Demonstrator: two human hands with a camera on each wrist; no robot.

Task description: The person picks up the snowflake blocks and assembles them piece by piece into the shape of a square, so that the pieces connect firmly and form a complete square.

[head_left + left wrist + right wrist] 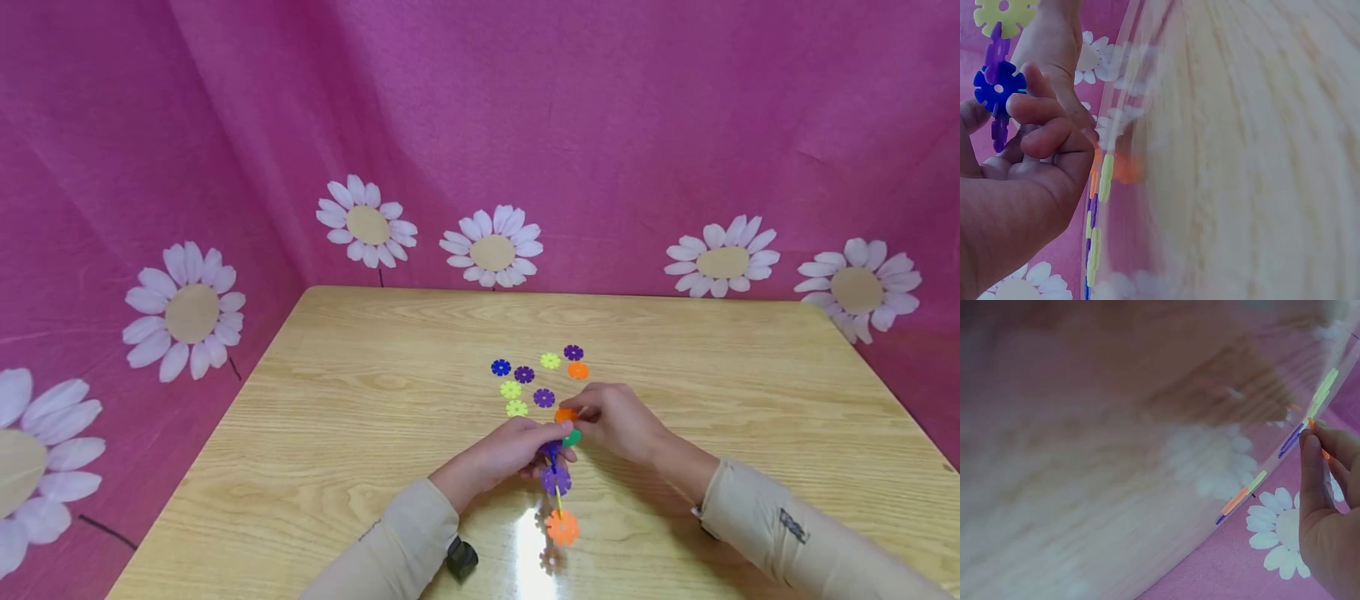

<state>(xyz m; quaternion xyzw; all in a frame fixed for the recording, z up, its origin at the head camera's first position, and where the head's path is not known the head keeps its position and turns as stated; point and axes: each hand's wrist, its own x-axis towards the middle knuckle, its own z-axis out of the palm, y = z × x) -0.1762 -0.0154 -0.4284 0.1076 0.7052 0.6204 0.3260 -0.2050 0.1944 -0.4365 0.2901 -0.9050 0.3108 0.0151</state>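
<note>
Cloth [562, 125] in deep pink is hung around the table [337, 400], and six white flowers [492, 251] printed on it are counted in the head view. Two pale sleeves [397, 533] are extended over the near part of the wood-grained top. Both hands are brought close together above it: by the left hand [510, 450] a chain of joined discs [556, 480] is pinched near its far end, and by the right hand [618, 421] an orange disc [566, 414] is held between thumb and finger, right beside the chain's green disc [572, 438]. Whether those two are slotted together cannot be told.

The chain is judged to be partly built. Six joined discs can be made out: one orange end disc [562, 527], one yellow link [1015, 17], two purple links [999, 131], one blue link [999, 89] and the green one; more may be covered by the fingers.

Beyond the hands, eight discs are left loose and flat on the table: three yellow-green discs [511, 389], three purple discs [543, 397], one blue disc [501, 367] and one loose orange disc [577, 370]. With the held one included, fifteen are counted, so somewhat under half appear joined.
</note>
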